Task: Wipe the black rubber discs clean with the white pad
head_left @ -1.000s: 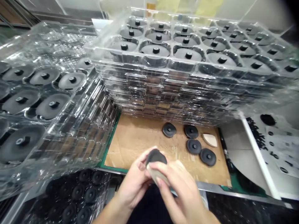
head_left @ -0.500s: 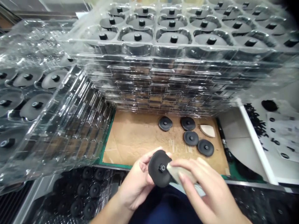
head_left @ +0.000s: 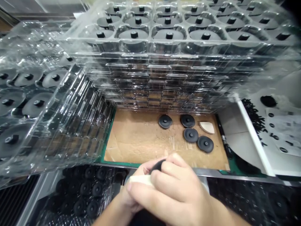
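Black round disc point(head_left: 158, 165), mostly hidden, gripped in left hand point(head_left: 134, 196), pale pad point(head_left: 139, 179) clasped against it by right hand point(head_left: 174, 188), bare cardboard sheet point(head_left: 136, 141) open beyond metal bench edge point(head_left: 202, 172)

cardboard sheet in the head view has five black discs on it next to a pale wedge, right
Not quite: the head view shows four black discs on the cardboard sheet, not five. They do lie next to the pale wedge, as you said.
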Motion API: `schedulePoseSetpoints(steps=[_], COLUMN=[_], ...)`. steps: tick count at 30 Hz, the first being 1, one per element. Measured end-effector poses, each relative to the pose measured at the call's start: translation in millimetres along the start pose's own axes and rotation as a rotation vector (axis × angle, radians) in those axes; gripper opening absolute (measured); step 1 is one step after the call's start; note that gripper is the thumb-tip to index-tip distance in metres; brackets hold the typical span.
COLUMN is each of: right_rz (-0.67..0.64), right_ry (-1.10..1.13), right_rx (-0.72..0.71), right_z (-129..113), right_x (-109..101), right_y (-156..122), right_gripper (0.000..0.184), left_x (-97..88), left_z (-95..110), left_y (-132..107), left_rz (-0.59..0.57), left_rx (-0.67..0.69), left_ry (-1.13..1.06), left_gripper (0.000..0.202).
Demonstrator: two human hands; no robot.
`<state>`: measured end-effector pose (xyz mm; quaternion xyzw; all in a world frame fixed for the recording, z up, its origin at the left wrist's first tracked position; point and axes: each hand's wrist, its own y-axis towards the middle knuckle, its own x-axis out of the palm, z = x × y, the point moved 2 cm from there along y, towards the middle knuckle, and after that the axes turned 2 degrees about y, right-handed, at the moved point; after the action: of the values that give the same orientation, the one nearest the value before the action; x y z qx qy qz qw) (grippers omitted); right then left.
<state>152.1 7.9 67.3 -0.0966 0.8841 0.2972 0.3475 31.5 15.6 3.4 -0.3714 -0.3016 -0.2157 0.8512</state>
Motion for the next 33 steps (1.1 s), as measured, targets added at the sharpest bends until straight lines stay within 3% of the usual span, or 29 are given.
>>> schedulePoseSetpoints(steps=[2,5,6,8,10,13,17,24,31,33], right_rz=[0.039,0.178,0.189,0.116,0.053,0.085,0.126,0.132,0.098,0.104], right_ry=[0.088,0.146,0.156,0.163,0.121,0.005,-0.096,-0.108,0.063,0.092], right_rx=[0.090,0.540,0.658,0.760,0.774,0.803,0.800,0.753,0.632,0.630], right_z=[10,49,63,84,94,94,86,99,77,71], right_x=[2,7,13,30,51,76,93,83,78,68], right_y=[-2,-20,-30,-53,-76,-108,-127,-105,-96,-88], right_gripper=[0.027,0.024,0.024,0.026,0.029,0.038,0.038,0.032,0.024,0.022], left_x=[-0.5,-4.5,-6.3,-9.7,-11.8,-13.2,-17.6,-19.4,-21.1,-19.4], left_z=[0,1,2,3,3,5,4,-2,-2,-3], left_y=[-1,-3,-4,-4,-4,-3,-2,0,-1,1], left_rz=[-0.051,-0.127,-0.150,-0.178,-0.188,-0.186,-0.119,0.002,0.111,0.138], left_rx=[-0.024,-0.036,-0.035,-0.032,-0.026,-0.024,-0.043,0.010,0.113,0.125], left_ry=[-0.035,-0.145,-0.183,-0.227,-0.242,-0.272,-0.302,-0.331,-0.274,-0.237], left_gripper=[0.037,0.051,0.053,0.050,0.046,0.053,0.060,0.058,0.053,0.056])
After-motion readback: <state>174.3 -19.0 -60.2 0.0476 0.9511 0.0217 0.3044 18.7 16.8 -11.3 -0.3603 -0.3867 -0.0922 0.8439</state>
